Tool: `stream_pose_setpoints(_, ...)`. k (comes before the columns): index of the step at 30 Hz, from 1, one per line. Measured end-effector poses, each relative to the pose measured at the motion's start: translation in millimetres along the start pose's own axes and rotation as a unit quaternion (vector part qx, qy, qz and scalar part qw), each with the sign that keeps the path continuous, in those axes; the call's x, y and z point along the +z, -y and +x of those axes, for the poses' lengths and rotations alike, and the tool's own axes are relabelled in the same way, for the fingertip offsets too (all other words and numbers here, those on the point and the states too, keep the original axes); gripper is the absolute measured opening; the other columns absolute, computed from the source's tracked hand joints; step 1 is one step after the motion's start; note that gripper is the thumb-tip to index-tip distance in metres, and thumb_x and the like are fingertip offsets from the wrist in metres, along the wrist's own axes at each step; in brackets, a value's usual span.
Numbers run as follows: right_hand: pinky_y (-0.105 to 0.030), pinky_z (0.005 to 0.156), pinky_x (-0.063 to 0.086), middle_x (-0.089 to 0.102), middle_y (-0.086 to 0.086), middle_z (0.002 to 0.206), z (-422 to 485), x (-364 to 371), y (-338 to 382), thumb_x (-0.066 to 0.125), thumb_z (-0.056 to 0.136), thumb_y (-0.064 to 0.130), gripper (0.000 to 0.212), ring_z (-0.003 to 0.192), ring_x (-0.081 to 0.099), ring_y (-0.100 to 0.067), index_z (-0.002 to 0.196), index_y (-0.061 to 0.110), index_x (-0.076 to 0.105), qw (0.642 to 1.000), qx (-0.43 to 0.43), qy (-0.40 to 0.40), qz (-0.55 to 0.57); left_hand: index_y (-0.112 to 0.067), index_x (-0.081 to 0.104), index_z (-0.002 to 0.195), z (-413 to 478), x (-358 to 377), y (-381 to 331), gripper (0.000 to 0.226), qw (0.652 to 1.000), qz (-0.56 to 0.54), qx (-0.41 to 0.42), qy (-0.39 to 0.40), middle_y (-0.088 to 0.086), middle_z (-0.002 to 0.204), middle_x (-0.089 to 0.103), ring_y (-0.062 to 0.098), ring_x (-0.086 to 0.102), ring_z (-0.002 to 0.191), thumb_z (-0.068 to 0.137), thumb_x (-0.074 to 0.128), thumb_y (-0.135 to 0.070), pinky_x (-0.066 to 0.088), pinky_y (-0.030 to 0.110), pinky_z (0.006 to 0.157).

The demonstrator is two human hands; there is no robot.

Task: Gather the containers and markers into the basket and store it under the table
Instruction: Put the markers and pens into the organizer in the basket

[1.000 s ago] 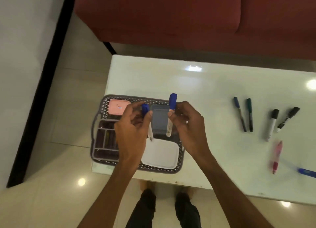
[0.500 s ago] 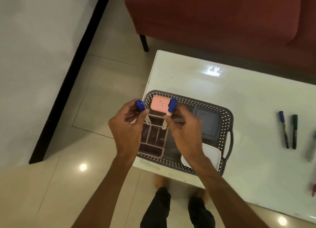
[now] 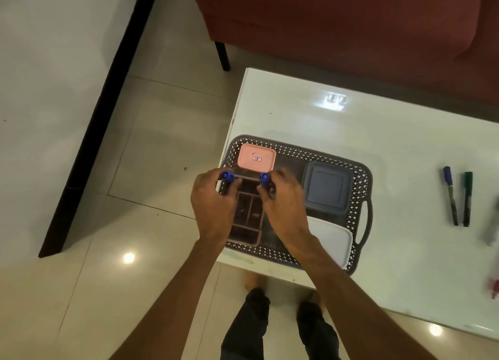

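Both hands have dropped toward the basket [image 3: 361, 186]; left hand [image 3: 213, 205] pinches one blue-capped marker [image 3: 228, 176], right hand [image 3: 283, 200] another [image 3: 265, 178], caps up, now directly over the divided tray [image 3: 247, 226]; release looks imminent; two markers [image 3: 457, 196] remain well right.

Standing behind white table [image 3: 378, 132]: red sofa [image 3: 337, 22]. Lying below: glossy beige floor tiles [image 3: 151, 149], reflecting ceiling lights.

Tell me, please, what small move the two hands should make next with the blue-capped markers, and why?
Probably lower both markers into the divided tray in the basket and let go. The left hand and right hand each hold a blue-capped marker upright right above its compartments.
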State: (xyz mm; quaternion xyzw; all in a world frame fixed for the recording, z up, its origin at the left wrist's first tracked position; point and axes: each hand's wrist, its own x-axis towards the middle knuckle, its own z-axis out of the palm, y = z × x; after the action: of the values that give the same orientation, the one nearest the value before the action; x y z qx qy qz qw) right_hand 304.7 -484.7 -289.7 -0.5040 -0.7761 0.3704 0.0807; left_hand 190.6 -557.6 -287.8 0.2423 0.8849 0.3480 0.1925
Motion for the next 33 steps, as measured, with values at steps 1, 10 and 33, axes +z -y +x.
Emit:
stream_pose_setpoints(1, -0.018, 0.097, 0.037, 0.061, -0.007, 0.126, 1.4, -1.0, -0.1, 0.070, 0.090, 0.014, 0.030, 0.117, 0.058, -0.020, 0.119, 0.010, 0.064, 1.000, 0.000, 0.007, -0.010, -0.017, 0.068, 0.110, 0.9, -0.6, -0.7, 0.030, 1.000, 0.004, -0.001, 0.003, 0.002, 0.105, 0.069, 0.016, 0.064, 0.099, 0.081, 0.078, -0.024, 0.055, 0.042, 0.092)
stream_pose_setpoints(10, -0.035, 0.107, 0.047, 0.056, -0.002, 0.132, -5.6, -21.8, -8.8, 0.075, 0.085, 0.019, 0.048, 0.123, 0.055, -0.020, 0.130, 0.019, 0.058, 0.998, -0.006, 0.043, 0.037, -0.018, 0.057, 0.130, -5.6, -4.7, -4.0, 0.052, 0.999, -0.029, -0.026, 0.017, 0.000, 0.125, 0.064, 0.014, 0.058, 0.116, 0.083, 0.077, -0.017, 0.045, 0.028, 0.098)
stream_pose_setpoints(33, -0.037, 0.074, 0.057, 0.066, 0.005, 0.105, -96.2, -254.2, -293.2, 0.070, 0.091, 0.022, 0.026, 0.093, 0.064, -0.013, 0.117, 0.021, 0.066, 0.907, 0.202, -0.314, 0.197, -0.013, 0.067, 0.112, -200.8, 237.1, -222.5, 0.028, 0.965, -0.111, 0.188, 0.148, -0.001, 0.119, 0.062, 0.016, 0.060, 0.112, 0.086, 0.071, -0.005, 0.049, 0.038, 0.100)
